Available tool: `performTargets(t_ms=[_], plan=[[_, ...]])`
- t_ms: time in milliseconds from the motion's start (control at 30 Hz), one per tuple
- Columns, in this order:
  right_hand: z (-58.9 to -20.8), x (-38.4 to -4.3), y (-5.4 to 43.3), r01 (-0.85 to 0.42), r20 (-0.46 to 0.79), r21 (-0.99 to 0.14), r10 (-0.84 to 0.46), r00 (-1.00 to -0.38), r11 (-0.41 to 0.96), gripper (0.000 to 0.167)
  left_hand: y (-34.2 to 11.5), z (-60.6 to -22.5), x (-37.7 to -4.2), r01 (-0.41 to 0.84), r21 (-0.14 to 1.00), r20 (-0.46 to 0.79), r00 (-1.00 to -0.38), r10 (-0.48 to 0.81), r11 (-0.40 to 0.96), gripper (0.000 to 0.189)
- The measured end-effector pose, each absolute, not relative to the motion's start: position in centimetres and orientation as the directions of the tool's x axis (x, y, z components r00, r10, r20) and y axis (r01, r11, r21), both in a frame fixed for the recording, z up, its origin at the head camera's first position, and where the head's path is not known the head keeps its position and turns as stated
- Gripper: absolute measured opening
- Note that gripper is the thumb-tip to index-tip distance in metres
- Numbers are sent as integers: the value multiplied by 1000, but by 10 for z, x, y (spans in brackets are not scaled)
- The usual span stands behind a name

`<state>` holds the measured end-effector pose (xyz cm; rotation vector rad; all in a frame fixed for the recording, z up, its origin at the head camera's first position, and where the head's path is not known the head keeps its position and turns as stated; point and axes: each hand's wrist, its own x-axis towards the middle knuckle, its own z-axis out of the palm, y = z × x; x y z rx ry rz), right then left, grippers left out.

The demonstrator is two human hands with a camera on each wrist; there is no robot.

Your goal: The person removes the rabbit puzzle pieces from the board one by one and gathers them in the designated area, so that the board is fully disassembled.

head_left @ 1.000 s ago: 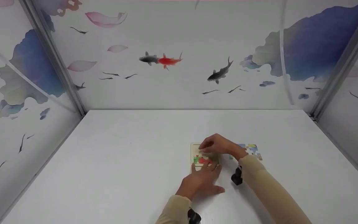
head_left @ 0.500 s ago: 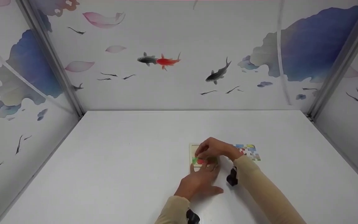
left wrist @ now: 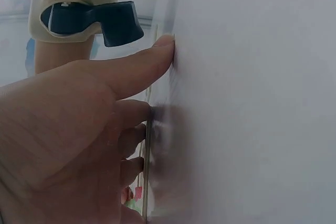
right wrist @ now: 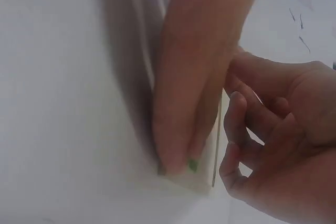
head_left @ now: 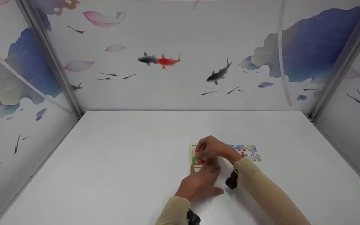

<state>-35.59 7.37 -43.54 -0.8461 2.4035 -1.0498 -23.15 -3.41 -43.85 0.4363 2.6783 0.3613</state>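
Observation:
A small wooden puzzle tray (head_left: 191, 156) lies right of the table's middle, its near part filled with a green and red picture. My left hand (head_left: 197, 182) rests along its near edge, fingers spread and fairly straight, thumb out to the right; in the left wrist view the fingertips reach the tray's side (left wrist: 147, 171). Over the tray, my right hand (head_left: 209, 148) brings thumb and fingers together in a pinch near the left side. A small pale bit of a puzzle piece (head_left: 196, 153) shows at those fingertips, mostly hidden. In the right wrist view, my right hand's (right wrist: 278, 119) fingers are curled.
Loose jigsaw pieces (head_left: 252, 151), blue, yellow and red, lie flat to the right of the tray, partly behind the right wrist. White walls (head_left: 192, 84) with painted fish enclose the table (head_left: 120, 156). Each wrist carries a black camera mount (head_left: 231, 179).
My right hand has moved left and toward the near part of the tray, uncovering more of the loose pieces. The left hand has stayed at the tray's near edge.

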Motion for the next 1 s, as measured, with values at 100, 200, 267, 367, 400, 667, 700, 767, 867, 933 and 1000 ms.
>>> performTargets(t_ms=[100, 200, 267, 367, 400, 667, 700, 767, 867, 933, 1000], plan=[[-428, -358, 82, -382, -43, -790, -665, -746, 479, 13, -34, -436, -231, 239, 318, -350, -870, 348, 917, 81], [-419, -359, 95, -399, -4, -796, -663, -749, 455, 15, -33, -435, -231, 225, 322, -358, -870, 338, 920, 80], [-413, -358, 105, -399, 6, -792, -647, -763, 463, 16, -32, -435, -233, 215, 322, -366, -870, 331, 922, 81], [-409, -356, 124, -379, 6, -797, -620, -785, 471, 16, -31, -435, -234, 208, 325, -368, -871, 326, 923, 81], [-410, -354, 130, -368, 2, -800, -611, -792, 475, 17, -31, -435, -234, 205, 326, -369, -871, 324, 923, 81], [-424, -341, 179, -320, -48, -779, -560, -827, 540, 18, -30, -439, -230, 218, 340, -357, -870, 340, 915, 81], [-426, -340, 183, -319, -55, -775, -561, -826, 545, 18, -31, -439, -230, 218, 340, -357, -870, 340, 915, 80], [-430, -338, 190, -312, -75, -761, -555, -828, 568, 18, -32, -439, -229, 220, 339, -353, -872, 340, 915, 80], [-434, -337, 196, -304, -96, -733, -535, -840, 609, 16, -33, -437, -228, 223, 341, -344, -875, 342, 913, 80], [-436, -336, 199, -297, -104, -714, -515, -851, 635, 14, -33, -436, -228, 225, 345, -337, -876, 344, 911, 80], [-438, -336, 201, -296, -101, -705, -504, -858, 645, 11, -31, -435, -229, 235, 342, -331, -876, 351, 910, 80]])
